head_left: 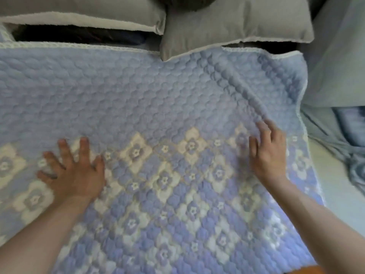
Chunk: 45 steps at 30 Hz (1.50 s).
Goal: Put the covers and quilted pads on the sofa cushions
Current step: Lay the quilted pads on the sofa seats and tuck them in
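A blue quilted pad [150, 95] with cream flower diamonds lies spread over the sofa seat and fills most of the view. My left hand [73, 171] presses flat on it at the left, fingers spread. At the right, my right hand [266, 153] rests on the pad with its fingertips against a raised fold that runs diagonally toward the back right corner. Two grey back cushions [233, 22] stand along the far edge. The right one overlaps the pad's white-trimmed rear border.
A dark gap [79, 35] shows between the left grey cushion and the pad's rear edge. A pale blue-grey cover [335, 56] lies on the sofa arm at the right, with more blue fabric [353, 135] bunched below it.
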Motion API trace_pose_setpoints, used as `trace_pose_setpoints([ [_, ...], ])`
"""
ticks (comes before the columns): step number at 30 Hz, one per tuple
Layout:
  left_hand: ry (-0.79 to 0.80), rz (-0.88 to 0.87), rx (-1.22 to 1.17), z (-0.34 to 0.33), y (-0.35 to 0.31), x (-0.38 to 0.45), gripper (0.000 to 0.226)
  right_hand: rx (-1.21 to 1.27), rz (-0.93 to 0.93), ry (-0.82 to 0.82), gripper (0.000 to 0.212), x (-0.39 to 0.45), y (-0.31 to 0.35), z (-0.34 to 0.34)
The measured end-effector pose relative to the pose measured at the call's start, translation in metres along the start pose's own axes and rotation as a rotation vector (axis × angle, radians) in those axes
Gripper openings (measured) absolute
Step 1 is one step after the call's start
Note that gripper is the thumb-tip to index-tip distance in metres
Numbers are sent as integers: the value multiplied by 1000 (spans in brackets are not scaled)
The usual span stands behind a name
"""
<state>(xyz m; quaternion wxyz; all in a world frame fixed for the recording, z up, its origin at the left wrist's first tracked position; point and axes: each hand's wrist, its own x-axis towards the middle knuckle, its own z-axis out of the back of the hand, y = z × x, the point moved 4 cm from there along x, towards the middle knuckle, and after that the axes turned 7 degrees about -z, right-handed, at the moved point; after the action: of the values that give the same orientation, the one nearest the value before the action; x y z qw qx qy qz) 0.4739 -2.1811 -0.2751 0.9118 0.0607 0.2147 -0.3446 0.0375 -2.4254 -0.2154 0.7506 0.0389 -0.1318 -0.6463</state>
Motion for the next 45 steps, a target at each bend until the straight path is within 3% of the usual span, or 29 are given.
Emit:
trace_pose_setpoints([
  [2,-4,-18,-85,5,-39,-22,67,-28,-392,-46,47,-47,-70,17],
  [3,-4,-113,-94,2,-66,-40,66,-23,-639,-23,52,-75,-105,25],
  [5,53,-384,-30,-22,-118,-91,66,-37,-990,162,59,-133,-156,35],
  [6,97,-481,11,-38,-136,-115,65,-57,-1037,255,59,-157,-171,40],
  [10,152,-452,61,-66,-153,-138,68,-217,-1057,341,47,-192,-199,58],
  [15,185,-504,110,-59,-149,-131,70,-296,-945,278,58,-170,-213,66],
  [19,230,-587,191,-53,-131,-138,79,-469,-730,401,12,-153,-216,65],
  [21,256,-600,237,-52,-129,-135,85,-474,-812,339,15,-148,-214,68],
  [23,302,-571,290,-50,-133,-133,85,-435,-946,258,31,-143,-199,61],
  [24,313,-558,313,-48,-138,-135,85,-383,-949,200,42,-139,-180,57],
  [26,338,-527,307,-46,-148,-142,86,-233,-743,145,61,-119,-119,43],
  [30,369,-576,51,-34,-152,-145,84,-93,7,409,59,-98,58,-10],
  [33,293,-717,-87,-11,-99,-134,69,-57,278,598,58,-109,178,-42],
  [34,253,-682,-80,-9,-62,-129,67,-70,330,637,58,-116,213,-47],
  [39,33,-150,-92,4,199,-90,62,-154,530,695,69,-175,377,-86],
  [45,-4,404,-238,15,515,-54,61,-174,858,644,68,-291,629,-152],
])
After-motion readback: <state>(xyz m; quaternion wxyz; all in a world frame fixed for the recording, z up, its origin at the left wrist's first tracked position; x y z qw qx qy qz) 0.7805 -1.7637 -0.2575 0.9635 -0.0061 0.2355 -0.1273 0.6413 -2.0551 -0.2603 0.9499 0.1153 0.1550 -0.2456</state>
